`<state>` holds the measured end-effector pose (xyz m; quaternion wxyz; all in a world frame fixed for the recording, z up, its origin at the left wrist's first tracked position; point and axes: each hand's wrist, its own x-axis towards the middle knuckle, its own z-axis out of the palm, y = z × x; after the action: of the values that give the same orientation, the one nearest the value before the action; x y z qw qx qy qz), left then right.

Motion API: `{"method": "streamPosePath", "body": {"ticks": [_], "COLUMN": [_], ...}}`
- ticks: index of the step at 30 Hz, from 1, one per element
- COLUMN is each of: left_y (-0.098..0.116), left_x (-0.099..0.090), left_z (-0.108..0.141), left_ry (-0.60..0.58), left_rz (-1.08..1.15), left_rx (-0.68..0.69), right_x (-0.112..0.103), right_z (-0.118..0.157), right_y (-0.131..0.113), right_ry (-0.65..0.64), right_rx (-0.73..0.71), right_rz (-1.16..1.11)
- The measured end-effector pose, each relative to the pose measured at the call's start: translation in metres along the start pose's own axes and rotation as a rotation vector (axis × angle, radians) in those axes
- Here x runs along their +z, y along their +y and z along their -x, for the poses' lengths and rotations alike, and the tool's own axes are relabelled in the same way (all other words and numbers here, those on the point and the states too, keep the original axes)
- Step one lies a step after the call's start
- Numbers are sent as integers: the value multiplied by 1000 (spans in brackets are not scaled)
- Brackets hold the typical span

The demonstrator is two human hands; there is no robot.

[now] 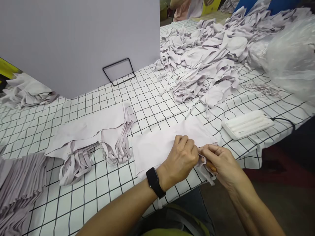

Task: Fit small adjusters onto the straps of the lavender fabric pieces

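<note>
A folded pale lilac cloth piece (154, 147) with straps lies at the table's near edge, in front of me. My left hand (182, 157), with a black watch on the wrist, is closed on its near right edge. Right beside it, my right hand (221, 164) pinches the same edge, where a thin strap (206, 175) hangs down. An orange-handled tool (211, 166) sits inside the right hand, mostly hidden by the fingers, so its kind does not show. To the left lies a neat stack of similar strapped cloth pieces (83, 126).
A checked cloth covers the table (152, 101). Loose lilac pieces form a heap (211, 62) at the back right, near a clear plastic bag (292, 59). A white corded device (248, 124) lies right. A grey panel (81, 42) stands behind; another stack (19, 190) is at left.
</note>
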<state>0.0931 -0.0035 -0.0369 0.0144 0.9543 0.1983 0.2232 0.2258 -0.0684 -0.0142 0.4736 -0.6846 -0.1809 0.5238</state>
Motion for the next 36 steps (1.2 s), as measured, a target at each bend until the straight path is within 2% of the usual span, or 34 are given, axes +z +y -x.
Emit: {"method": "streamPosePath", "body": {"ticks": [3,5,6,8,10,11,12,13,15,17,19,22,25,28,36], "left_y": [-1,-3,-4,-8,-13,-16,-19,-21,-23,-20,-12,0,8,9,10], "left_x": [2,-2,-6,-19,-34,-42,-49,-56,-66,-72,-75,-74,-70,-67,-63], "left_z": [0,1,3,11,25,34,44,54,75,93,107,120,125,127,129], "left_ry": [-31,-82,-114,-141,-104,-64,-20,17,64,73,50,-31,-105,-125,-104], "left_rz": [1,44,86,206,343,399,440,464,482,485,497,484,388,309,262], "left_rx": [-4,-30,-48,-91,-168,-224,-290,-359,-465,-501,-481,-409,-357,-333,-323], "right_x": [-5,-11,-15,-23,-28,-29,-29,-26,-13,5,25,43,44,30,-25], "right_z": [-3,1,6,22,44,55,64,72,80,80,76,71,78,98,162], "right_y": [-5,-5,-3,4,17,26,35,45,67,86,101,112,112,105,99], "right_ry": [-81,-62,-23,133,308,349,325,234,-53,-285,-388,-445,-470,-482,-458], "right_rx": [10,-27,-66,-208,-402,-484,-528,-527,-425,-329,-308,-322,-356,-366,-288], "right_rz": [120,214,283,474,673,729,746,731,646,568,528,476,452,505,670]}}
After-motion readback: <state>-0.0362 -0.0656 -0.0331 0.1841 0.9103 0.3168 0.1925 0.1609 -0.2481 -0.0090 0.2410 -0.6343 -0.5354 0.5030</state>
